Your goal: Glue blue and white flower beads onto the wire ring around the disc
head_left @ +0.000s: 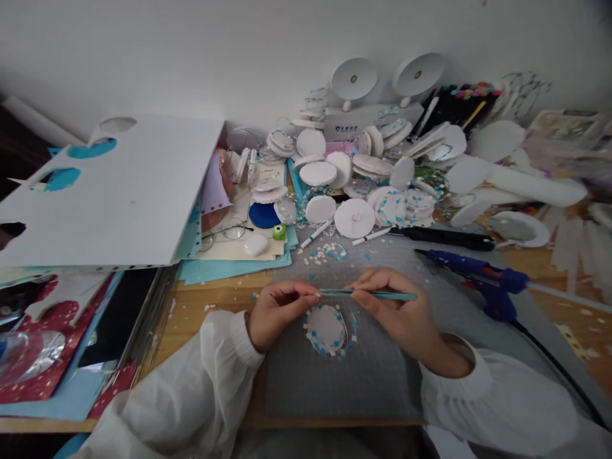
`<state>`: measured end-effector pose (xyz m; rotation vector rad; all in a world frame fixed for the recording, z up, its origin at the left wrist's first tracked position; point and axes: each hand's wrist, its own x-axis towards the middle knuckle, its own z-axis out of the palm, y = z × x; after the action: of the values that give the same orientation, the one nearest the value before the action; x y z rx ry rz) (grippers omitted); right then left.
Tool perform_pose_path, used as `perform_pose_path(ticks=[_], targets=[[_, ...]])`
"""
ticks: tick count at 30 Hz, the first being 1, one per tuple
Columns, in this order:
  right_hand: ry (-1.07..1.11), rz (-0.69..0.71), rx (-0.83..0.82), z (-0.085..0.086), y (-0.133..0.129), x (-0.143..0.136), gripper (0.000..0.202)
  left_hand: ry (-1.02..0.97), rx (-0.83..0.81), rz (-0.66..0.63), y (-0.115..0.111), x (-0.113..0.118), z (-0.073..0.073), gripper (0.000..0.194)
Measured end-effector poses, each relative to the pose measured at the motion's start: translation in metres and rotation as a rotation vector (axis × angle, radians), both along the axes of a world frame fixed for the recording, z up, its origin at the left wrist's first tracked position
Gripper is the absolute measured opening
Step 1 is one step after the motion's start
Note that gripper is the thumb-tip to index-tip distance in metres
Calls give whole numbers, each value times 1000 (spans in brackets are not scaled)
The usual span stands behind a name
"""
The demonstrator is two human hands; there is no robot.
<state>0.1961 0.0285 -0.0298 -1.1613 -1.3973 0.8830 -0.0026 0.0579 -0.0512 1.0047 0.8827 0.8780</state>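
Teal tweezers [392,295] lie in the closed fingers of my right hand [399,312], with their tips pointing left. Those tips meet the pinched thumb and forefinger of my left hand [282,311], which hold something too small to make out. Just below both hands, a round white disc [327,326] ringed with blue and white bits on thin wire rests on the grey cutting mat [335,395]. Small blue and white pieces [329,253] are scattered beyond my hands.
A blue glue gun [488,274] with its cord lies at the right. Many white discs [354,218] are piled at the back. Pens, glasses [234,231] and a green punch [278,231] sit nearby. A large white board with holes [129,197] stands over papers at the left.
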Motion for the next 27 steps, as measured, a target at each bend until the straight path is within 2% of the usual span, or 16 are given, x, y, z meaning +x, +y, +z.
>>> perform_pose_path(ticks=[13,19,27], targets=[[-56,49,-19,-2,-1,3,9,84,75,-20,0,0,0,9],[-44,33,-25,1,0,2,11,77,76,-25,1,1,2,6],[-5,25,-46,6,2,3,14,68,36,-8,1,2,4,13]])
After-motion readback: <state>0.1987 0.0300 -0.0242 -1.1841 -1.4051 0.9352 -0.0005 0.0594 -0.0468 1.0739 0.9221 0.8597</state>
